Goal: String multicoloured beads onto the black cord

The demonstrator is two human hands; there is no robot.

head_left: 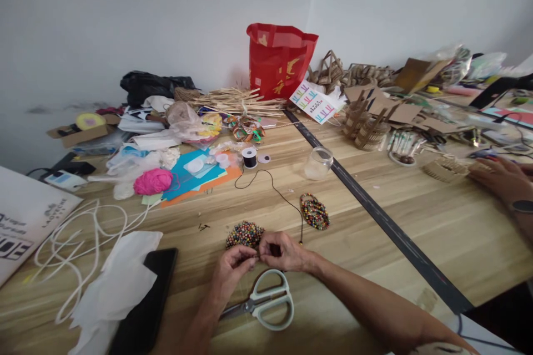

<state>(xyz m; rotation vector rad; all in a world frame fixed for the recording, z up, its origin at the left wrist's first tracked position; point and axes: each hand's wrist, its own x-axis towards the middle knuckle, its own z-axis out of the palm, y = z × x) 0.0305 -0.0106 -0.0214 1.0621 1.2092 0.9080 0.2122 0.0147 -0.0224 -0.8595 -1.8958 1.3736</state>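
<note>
My left hand (231, 269) and my right hand (283, 250) meet fingertip to fingertip just in front of a pile of small coloured beads (244, 233). Both pinch something tiny, apparently a bead and the end of a thin black cord (278, 193). The cord runs from my right hand up across the wooden table (416, 199) to a black thread spool (249, 157). A finished loop of strung beads (315, 211) lies to the right of the cord. Pale green scissors (266, 303) lie shut below my hands.
A black phone (145, 299) on white tissue and a loose white cord (79, 238) lie at the left. A pink yarn ball (152, 181), coloured paper, a glass jar (318, 162) and a red bag (278, 61) sit further back. Another person's hand (502, 177) rests at the right edge.
</note>
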